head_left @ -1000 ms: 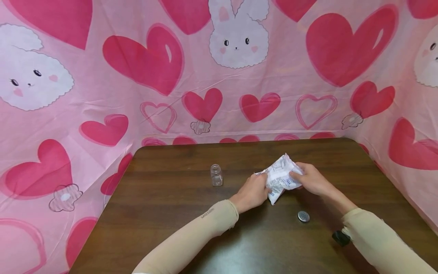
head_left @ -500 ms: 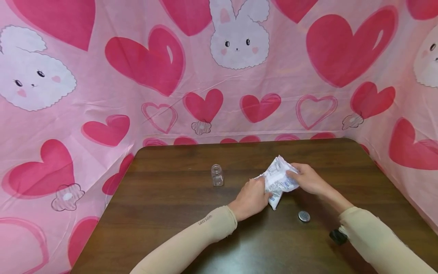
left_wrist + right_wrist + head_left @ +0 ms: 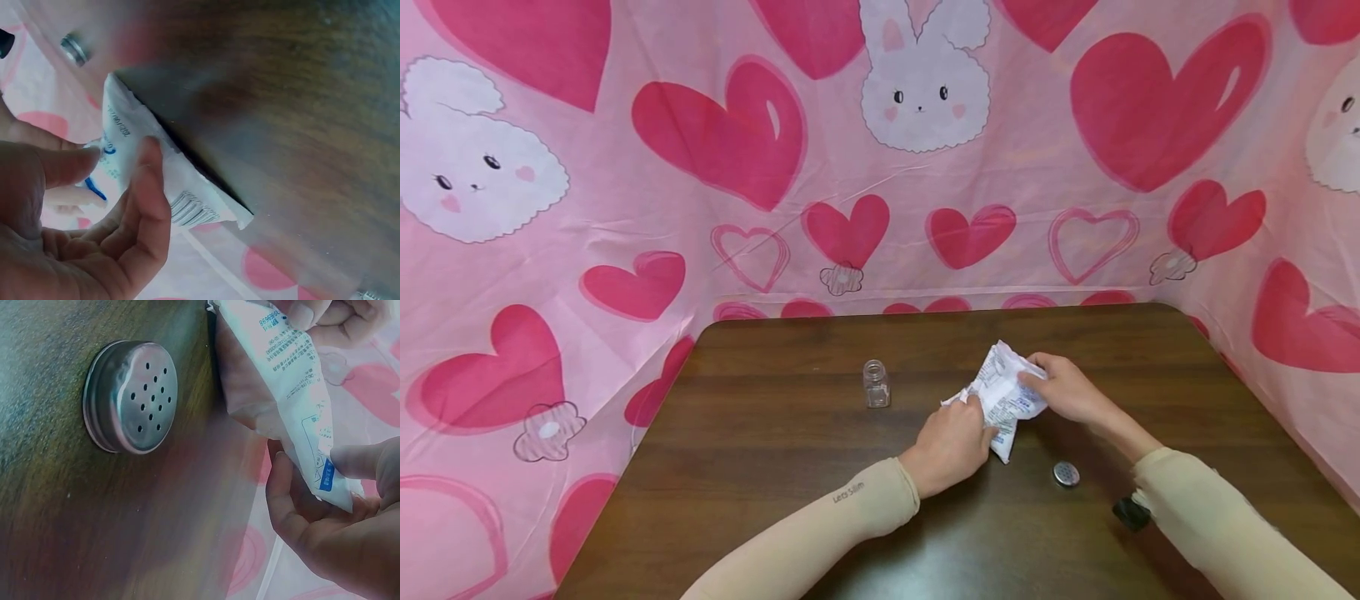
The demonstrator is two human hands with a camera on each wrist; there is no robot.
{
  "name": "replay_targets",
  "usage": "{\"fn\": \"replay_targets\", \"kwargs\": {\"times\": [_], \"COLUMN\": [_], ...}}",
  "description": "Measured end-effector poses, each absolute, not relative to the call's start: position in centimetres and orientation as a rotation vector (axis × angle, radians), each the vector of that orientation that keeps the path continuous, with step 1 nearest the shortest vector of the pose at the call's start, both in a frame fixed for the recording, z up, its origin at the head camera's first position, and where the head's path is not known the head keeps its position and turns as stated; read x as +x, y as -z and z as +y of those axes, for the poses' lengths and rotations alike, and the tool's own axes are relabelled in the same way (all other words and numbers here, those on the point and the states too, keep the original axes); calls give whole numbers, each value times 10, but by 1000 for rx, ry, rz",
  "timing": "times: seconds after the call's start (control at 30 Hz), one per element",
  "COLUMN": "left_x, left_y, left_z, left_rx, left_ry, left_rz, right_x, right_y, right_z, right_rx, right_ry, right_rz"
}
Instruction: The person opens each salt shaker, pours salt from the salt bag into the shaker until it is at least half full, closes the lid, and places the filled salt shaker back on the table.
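Observation:
A white plastic packet (image 3: 1009,392) with blue and dark print is held up over the table between both hands. My left hand (image 3: 951,442) grips its left side; in the left wrist view a barcode shows beside the curled fingers (image 3: 150,187). The right hand (image 3: 1067,387) pinches the opposite side, thumb on the near face, as the right wrist view also shows. The packet's contents are hidden. Left of the hands, a small clear jar (image 3: 876,385) stands upright without a lid. A metal shaker lid (image 3: 144,397) with several holes lies on the table, nearer the person than the packet.
The dark wooden table (image 3: 760,467) has a rounded far edge. Pink cloth (image 3: 917,183) with hearts and rabbits hangs behind it and along both sides. A small black device (image 3: 1131,513) sits at the right sleeve's cuff.
Both hands have shifted a little to the left with the packet, the left one also slightly toward the person. The jar and the lid have stayed in place.

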State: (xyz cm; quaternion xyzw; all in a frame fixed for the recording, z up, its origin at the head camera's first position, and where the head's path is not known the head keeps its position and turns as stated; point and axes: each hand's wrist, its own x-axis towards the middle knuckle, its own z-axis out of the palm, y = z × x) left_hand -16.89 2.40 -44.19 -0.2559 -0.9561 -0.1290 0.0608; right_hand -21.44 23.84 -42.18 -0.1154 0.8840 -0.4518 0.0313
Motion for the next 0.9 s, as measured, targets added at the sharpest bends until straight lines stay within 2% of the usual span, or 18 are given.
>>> {"fn": "replay_targets", "kwargs": {"times": [0.2,0.5,0.9], "left_x": [-177,-232,-270], "left_y": [421,379,371], "left_z": [18,24,29], "left_rx": [-873,-1006,-1255], "left_ry": [418,405,152], "left_rz": [-2963,-2755,-2773], "right_x": [-217,-217,-213], "right_y": [422,417,413], "right_z": [239,238,231], "right_rx": [-371,-351,-322], "right_ry": [1423,1450,1466], "right_rz": [2742,2753,2748]}}
